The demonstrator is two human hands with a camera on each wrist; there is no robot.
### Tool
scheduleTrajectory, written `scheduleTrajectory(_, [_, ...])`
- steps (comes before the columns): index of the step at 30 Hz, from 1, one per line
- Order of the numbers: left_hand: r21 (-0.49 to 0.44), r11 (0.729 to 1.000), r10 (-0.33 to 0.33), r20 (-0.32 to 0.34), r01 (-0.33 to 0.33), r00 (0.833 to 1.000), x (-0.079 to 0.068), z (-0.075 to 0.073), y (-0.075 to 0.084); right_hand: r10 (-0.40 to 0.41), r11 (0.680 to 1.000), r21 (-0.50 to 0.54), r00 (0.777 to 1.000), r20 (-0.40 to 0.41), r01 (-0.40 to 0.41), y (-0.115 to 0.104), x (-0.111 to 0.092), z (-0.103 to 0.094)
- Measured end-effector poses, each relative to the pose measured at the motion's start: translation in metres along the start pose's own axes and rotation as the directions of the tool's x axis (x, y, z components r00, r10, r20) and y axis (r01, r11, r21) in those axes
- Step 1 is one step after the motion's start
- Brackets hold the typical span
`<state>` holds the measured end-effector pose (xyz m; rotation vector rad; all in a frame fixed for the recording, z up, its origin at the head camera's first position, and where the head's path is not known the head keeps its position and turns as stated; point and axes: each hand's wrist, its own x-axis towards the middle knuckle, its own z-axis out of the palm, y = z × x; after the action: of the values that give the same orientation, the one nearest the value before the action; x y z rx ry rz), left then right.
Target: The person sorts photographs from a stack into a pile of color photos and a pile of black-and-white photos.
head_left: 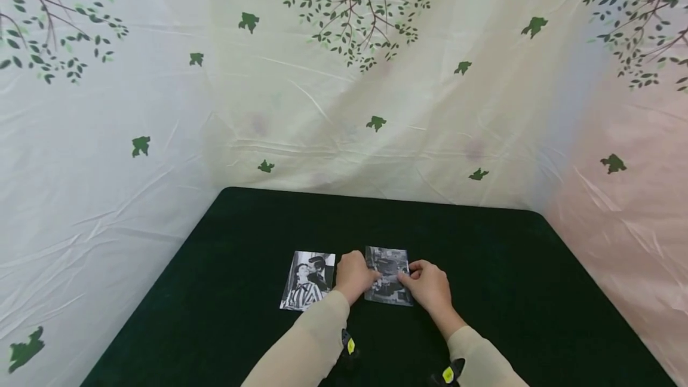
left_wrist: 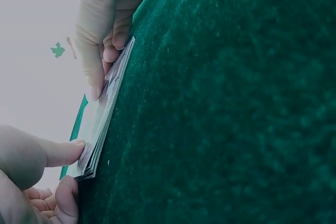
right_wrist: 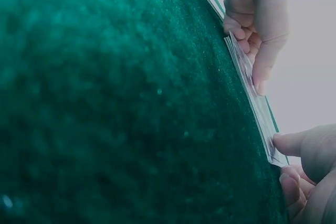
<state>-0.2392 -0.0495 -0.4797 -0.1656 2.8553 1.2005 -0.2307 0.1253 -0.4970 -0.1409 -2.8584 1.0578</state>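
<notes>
A small stack of black-and-white photo prints (head_left: 389, 294) lies on the dark green cloth, its top print showing a busy grey scene. My left hand (head_left: 355, 278) grips the stack's left edge, thumb on top and fingers at the side. At the right edge, my right hand (head_left: 430, 286) pinches the same stack between thumb and fingers. Several thin layers show along the side of the prints (left_wrist: 100, 142) in the left wrist view. Just left of my left hand lies another photo (head_left: 307, 282), showing two people, one in stripes; my left forearm partly covers its lower right corner.
The dark green cloth-covered table (head_left: 215, 291) has rounded far corners. Pale fabric walls (head_left: 322, 100) printed with branches and green leaves surround it at the back and sides. Dark bands with yellow tags (head_left: 448, 374) sit at both wrists.
</notes>
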Motion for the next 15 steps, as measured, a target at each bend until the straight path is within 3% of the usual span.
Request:
scheduleTrajectory(4, [0.028,0.999,0.037,-0.032,-0.036,0.999,-0.0022,0.0008,0.0011,-0.014,1.000,0.010,1.000,0.007,0.014,0.0021,-0.0010,-0.0015])
scheduleTrajectory(15, [-0.009,0.994,0.109,-0.080,-0.110,0.991,-0.0072,0.0024,-0.0003,-0.016,0.998,0.059,0.999,0.048,0.013,0.0023,0.0028,-0.0034])
